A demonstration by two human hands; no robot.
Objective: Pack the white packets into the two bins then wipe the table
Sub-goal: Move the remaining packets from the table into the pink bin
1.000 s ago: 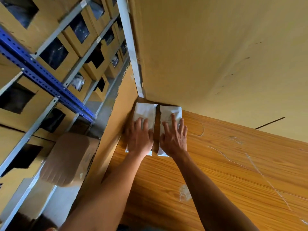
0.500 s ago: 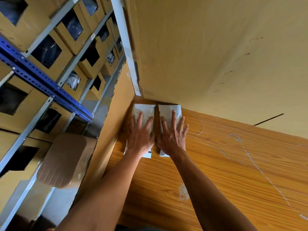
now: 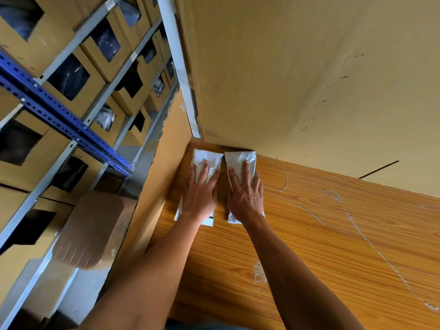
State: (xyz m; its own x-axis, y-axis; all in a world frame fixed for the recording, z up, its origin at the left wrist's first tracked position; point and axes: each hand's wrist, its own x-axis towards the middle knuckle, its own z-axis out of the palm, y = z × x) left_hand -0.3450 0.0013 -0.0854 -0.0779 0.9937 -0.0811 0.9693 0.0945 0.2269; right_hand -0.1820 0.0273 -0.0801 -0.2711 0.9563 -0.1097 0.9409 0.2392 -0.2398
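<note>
Pressing two white packets [image 3: 207,160] [image 3: 240,160] flat on table [image 3: 333,246], left hand [image 3: 200,194], right hand [image 3: 245,194] open; cardboard wall [image 3: 285,79] behind, shelf boxes [image 3: 71,75] left.

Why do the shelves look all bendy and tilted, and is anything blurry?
Head view: the wide-angle lens bends the shelf rails and tilts the room; the brown box at the left edge looks soft, while the left hand, right hand and two white packets stay sharp; light is even, with only a dark shadow in the table corner.
</note>
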